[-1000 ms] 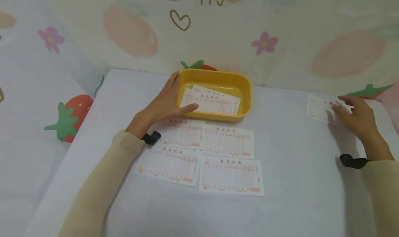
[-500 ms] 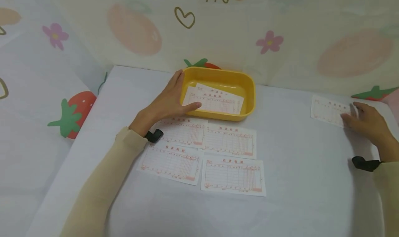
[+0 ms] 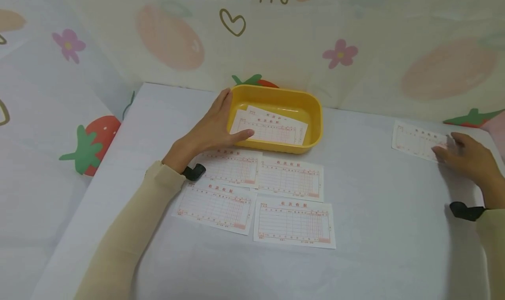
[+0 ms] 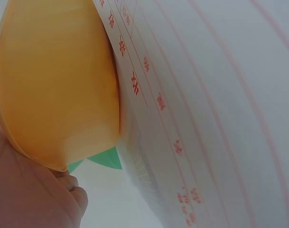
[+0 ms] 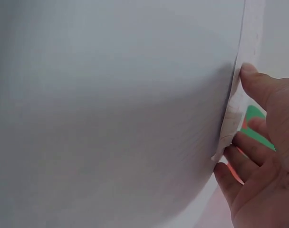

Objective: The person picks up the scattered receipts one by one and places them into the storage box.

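Observation:
In the head view my left hand (image 3: 209, 126) holds the left end of a yellow plastic basin (image 3: 276, 149), its thumb along the near rim. The left wrist view shows fingers against the basin's outer side. Two overlapping receipt slips (image 3: 272, 128), white with red print, lie inside. At the far right my right hand (image 3: 471, 162) pinches the right end of another receipt slip (image 3: 418, 140), thumb at its near edge. The right wrist view has that slip (image 5: 234, 111) edge-on, bent up between thumb and fingertips. Whether several sheets are stacked there I cannot tell.
Several receipt slips lie in two rows before the basin, among them a front right slip (image 3: 293, 223) and a front left slip (image 3: 215, 208). The left forearm crosses a back left slip (image 3: 232, 168). A printed cloth backdrop (image 3: 276, 41) rises behind the white table (image 3: 375, 230).
My right hand has slid right and slightly nearer me, uncovering more of the slip at the far right. The left hand keeps its place on the basin. The head view has shifted slightly.

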Action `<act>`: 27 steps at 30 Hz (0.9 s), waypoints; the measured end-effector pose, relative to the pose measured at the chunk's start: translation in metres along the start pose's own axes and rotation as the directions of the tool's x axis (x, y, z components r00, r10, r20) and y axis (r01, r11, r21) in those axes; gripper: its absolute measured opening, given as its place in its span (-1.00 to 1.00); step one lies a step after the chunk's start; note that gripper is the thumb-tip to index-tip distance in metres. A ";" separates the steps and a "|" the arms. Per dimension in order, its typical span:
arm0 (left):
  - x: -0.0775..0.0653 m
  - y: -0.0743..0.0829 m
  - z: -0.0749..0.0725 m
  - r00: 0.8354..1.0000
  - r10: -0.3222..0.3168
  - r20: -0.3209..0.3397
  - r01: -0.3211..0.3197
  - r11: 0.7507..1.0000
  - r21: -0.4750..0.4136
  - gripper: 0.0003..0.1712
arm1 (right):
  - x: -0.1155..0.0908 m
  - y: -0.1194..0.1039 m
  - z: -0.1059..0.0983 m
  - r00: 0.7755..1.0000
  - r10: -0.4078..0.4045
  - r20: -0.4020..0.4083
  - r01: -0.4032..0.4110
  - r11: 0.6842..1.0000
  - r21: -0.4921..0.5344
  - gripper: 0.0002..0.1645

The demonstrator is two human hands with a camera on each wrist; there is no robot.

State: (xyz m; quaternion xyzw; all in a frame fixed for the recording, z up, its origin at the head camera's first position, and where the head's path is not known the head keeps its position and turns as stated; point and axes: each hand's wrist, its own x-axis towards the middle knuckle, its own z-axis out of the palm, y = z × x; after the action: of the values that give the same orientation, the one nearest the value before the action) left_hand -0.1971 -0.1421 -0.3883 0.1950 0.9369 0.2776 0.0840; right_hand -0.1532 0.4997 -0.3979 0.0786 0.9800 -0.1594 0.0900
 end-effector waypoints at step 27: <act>0.000 -0.002 0.001 1.000 -0.005 0.006 0.005 1.000 -0.001 0.49 | -0.011 -0.028 0.007 0.963 0.092 -0.253 -0.079 0.995 0.060 -0.41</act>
State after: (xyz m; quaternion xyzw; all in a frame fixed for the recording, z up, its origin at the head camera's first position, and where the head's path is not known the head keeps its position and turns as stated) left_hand -0.1980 -0.1432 -0.3898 0.1934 0.9370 0.2773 0.0877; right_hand -0.1460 0.4702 -0.3940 0.1431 0.9748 -0.1683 -0.0320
